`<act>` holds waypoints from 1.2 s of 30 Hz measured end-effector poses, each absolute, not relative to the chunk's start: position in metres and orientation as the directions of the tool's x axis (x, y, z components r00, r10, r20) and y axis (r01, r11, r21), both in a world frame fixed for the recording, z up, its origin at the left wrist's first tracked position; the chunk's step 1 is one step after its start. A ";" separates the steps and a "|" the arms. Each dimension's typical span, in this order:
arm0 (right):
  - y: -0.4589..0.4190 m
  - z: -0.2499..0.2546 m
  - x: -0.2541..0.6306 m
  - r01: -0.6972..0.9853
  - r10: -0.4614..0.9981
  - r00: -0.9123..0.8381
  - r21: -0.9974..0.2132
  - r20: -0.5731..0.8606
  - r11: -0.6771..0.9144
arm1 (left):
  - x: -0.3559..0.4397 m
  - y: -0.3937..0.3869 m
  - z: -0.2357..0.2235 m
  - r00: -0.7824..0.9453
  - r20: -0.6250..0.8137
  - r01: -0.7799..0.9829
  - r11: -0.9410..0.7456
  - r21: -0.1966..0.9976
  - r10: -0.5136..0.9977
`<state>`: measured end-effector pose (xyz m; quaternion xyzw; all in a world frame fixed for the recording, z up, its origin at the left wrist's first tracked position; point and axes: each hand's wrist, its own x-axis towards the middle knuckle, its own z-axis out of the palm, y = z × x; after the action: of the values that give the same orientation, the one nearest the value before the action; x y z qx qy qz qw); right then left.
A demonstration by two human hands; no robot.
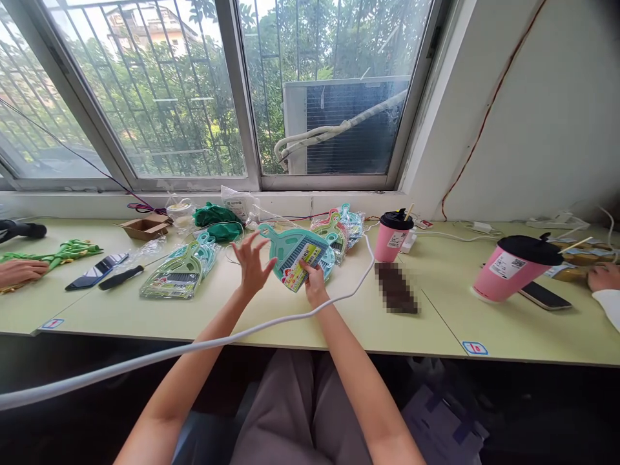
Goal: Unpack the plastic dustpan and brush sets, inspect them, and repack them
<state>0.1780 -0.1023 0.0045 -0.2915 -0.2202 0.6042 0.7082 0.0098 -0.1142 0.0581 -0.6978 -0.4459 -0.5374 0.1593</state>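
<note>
My right hand grips the lower right part of a mint-green mini dustpan, thumb over the printed card. A small brush with dark bristles lies against the pan's face. The dustpan is tilted above the table, its looped handle pointing up and left. My left hand is open with fingers spread, beside the handle and the pan's left edge; whether a fingertip touches it I cannot tell. Behind the pan are more dustpan sets in clear wrap. Another wrapped stack lies left of my left hand.
A white cable crosses in front of my forearms. Pink cups stand to the right, one near a phone. At left are a screwdriver, a phone, a cardboard box and green bundles. Other people's hands show at both edges.
</note>
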 end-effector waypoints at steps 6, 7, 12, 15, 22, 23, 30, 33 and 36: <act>-0.105 0.006 0.180 -0.697 0.991 0.132 -0.709 0.013 0.102 | -0.059 -0.090 0.099 -0.374 0.327 0.353 -0.193 0.916 0.868; -0.106 0.007 0.180 -0.681 0.993 0.119 -0.726 0.019 0.096 | -0.069 -0.088 0.102 -0.213 0.192 0.267 -0.132 0.954 0.958; -0.105 0.005 0.180 -0.496 0.992 0.127 -0.866 -0.001 0.063 | -0.073 -0.091 0.099 0.174 0.066 0.058 -0.077 0.995 0.983; -0.101 0.001 0.181 -0.363 0.971 0.241 -0.928 -0.010 0.080 | -0.060 -0.093 0.094 0.171 0.074 0.086 -0.090 0.992 0.982; -0.102 0.008 0.188 -0.417 0.966 0.254 -0.897 0.040 0.147 | -0.058 -0.091 0.102 0.253 0.164 0.186 -0.215 0.959 0.953; -0.103 0.012 0.188 -0.451 0.978 0.204 -0.882 0.048 0.137 | -0.059 -0.091 0.105 0.239 0.186 0.179 -0.231 0.956 0.953; -0.113 0.018 0.181 -0.529 0.995 -0.017 -0.846 0.093 0.070 | -0.049 -0.093 0.112 0.264 0.169 0.134 -0.210 0.969 0.950; -0.110 0.013 0.180 -0.591 0.998 0.048 -0.805 0.031 0.053 | -0.049 -0.093 0.112 0.242 0.143 0.208 -0.195 0.959 0.960; -0.108 0.011 0.183 -0.689 0.990 0.139 -0.720 -0.024 0.079 | -0.053 -0.091 0.112 0.193 0.114 0.281 -0.166 0.945 0.975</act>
<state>0.1828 -0.1075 0.0108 -0.3026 -0.2483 0.6075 0.6911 -0.0529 -0.0915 0.1119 -0.6451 -0.4865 -0.4087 -0.4244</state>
